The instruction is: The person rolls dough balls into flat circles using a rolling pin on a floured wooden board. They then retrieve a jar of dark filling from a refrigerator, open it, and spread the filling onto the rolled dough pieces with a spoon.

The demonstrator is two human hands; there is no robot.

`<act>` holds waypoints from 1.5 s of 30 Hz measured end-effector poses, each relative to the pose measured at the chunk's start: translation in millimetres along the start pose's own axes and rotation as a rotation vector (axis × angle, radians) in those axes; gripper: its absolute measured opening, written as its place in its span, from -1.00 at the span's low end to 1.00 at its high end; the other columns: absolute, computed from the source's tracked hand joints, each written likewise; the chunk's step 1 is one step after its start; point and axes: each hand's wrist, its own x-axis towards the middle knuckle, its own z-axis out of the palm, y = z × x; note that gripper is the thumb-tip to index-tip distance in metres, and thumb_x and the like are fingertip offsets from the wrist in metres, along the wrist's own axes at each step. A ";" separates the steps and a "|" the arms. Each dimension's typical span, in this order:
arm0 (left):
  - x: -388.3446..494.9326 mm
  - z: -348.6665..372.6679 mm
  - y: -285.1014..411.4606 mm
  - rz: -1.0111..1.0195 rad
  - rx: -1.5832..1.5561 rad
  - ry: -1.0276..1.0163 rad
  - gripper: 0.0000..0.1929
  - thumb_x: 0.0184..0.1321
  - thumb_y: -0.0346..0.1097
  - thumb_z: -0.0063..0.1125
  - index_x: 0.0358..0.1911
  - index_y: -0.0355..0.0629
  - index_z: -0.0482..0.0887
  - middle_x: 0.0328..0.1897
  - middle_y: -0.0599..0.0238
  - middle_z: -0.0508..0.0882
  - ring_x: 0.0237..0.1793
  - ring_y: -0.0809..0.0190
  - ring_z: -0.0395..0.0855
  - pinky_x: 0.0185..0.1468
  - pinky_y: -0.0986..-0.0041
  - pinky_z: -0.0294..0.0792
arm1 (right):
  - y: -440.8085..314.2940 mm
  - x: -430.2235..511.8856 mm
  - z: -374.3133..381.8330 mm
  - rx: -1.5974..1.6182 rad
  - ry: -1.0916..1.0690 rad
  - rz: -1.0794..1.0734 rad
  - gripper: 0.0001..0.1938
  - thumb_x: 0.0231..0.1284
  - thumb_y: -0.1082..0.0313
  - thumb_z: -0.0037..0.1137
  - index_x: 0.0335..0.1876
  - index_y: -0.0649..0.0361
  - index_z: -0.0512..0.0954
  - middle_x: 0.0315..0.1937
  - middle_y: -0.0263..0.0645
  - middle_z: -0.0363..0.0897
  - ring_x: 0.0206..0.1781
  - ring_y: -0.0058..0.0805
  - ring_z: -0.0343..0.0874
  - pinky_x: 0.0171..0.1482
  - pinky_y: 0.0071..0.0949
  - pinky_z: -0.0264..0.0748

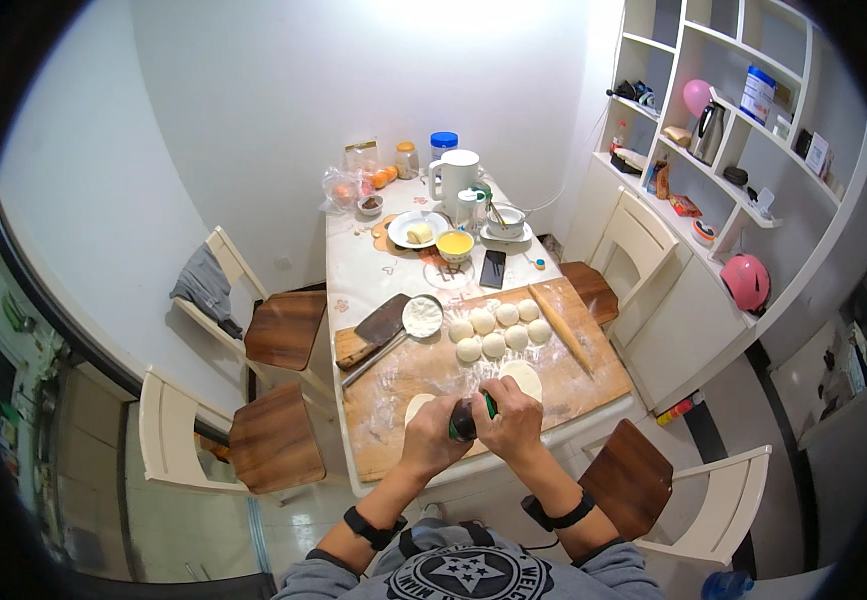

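Observation:
Over the near part of a floured wooden board [576, 394], my left hand [433, 435] wraps around a dark container [463, 421] with green parts. My right hand [512, 420] grips the same container by a green part [490, 405], perhaps its cap; the fingers hide most of it. Just beyond my right hand lies a flat dough round [523, 379]. Another dough round [417, 405] shows partly from behind my left hand. Several dough balls [493, 345] sit in two rows farther back, beside a tapered wooden rolling pin [564, 330].
A cleaver [382, 319] and a long-handled ladle of flour [423, 316] rest on the board's left. Behind it stand a bowl of yellow liquid [454, 244], a plate with a pale piece of food [403, 231], a phone [492, 268] and a white kettle [457, 180]. Chairs [276, 439] flank the table.

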 end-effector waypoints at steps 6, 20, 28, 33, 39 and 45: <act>1.2 -5.7 -5.6 -0.145 -0.359 -0.074 -0.38 -0.09 -0.30 0.52 0.12 -0.19 0.56 -0.08 -0.06 0.72 -0.07 -0.14 0.73 -0.03 0.25 0.56 | -4.6 17.4 3.6 -0.051 -0.062 -0.240 -0.88 0.17 0.25 0.24 -0.33 0.09 0.60 -0.47 -0.19 0.51 -0.47 -0.14 0.60 -0.42 -0.25 0.52; -1.7 -6.0 -59.8 -0.358 -0.669 -0.271 -0.18 -0.17 -0.27 0.64 0.23 -0.22 0.45 0.11 0.11 0.65 0.13 0.15 0.65 0.22 0.33 0.47 | 14.8 43.4 4.5 0.443 -0.013 0.022 -0.75 0.40 0.17 0.07 -0.03 0.17 0.54 -0.19 -0.13 0.65 -0.37 -0.34 0.62 -0.37 -0.44 0.49; -20.6 9.7 -76.5 -0.025 -0.570 0.012 -0.04 -0.24 -0.34 0.72 0.29 -0.14 0.30 0.12 0.07 0.61 0.10 0.08 0.64 0.18 0.26 0.50 | 87.1 -4.8 34.8 1.462 0.038 1.100 -0.50 0.57 -0.16 -0.28 -0.03 0.17 0.49 -0.15 -0.12 0.62 -0.29 -0.37 0.60 -0.36 -0.50 0.56; -8.2 18.7 -71.9 0.102 -0.572 0.046 -0.03 -0.17 -0.39 0.68 0.34 -0.09 0.24 0.14 0.02 0.60 0.14 0.07 0.61 0.20 0.19 0.47 | 138.1 -16.4 42.8 1.507 0.088 1.209 -0.47 0.56 -0.20 -0.26 -0.04 0.19 0.51 -0.18 -0.16 0.60 -0.27 -0.35 0.59 -0.32 -0.46 0.60; 2.0 46.4 -60.1 -0.112 -0.719 -0.021 -0.11 -0.23 -0.33 0.69 0.23 -0.20 0.35 0.05 0.05 0.66 0.04 0.10 0.67 0.15 0.29 0.51 | 189.6 -16.2 33.9 1.512 0.032 1.255 -0.48 0.56 -0.17 -0.24 -0.01 0.20 0.52 -0.21 -0.15 0.64 -0.25 -0.32 0.66 -0.25 -0.41 0.66; 3.3 85.2 -50.5 -0.270 -0.700 -0.063 -0.11 -0.22 -0.25 0.70 0.21 -0.25 0.36 0.04 0.09 0.68 0.04 0.16 0.68 0.17 0.35 0.51 | 256.5 -24.8 27.5 1.467 0.024 1.261 -0.47 0.58 -0.18 -0.26 0.01 0.20 0.54 -0.17 -0.11 0.69 -0.16 -0.27 0.71 -0.14 -0.37 0.73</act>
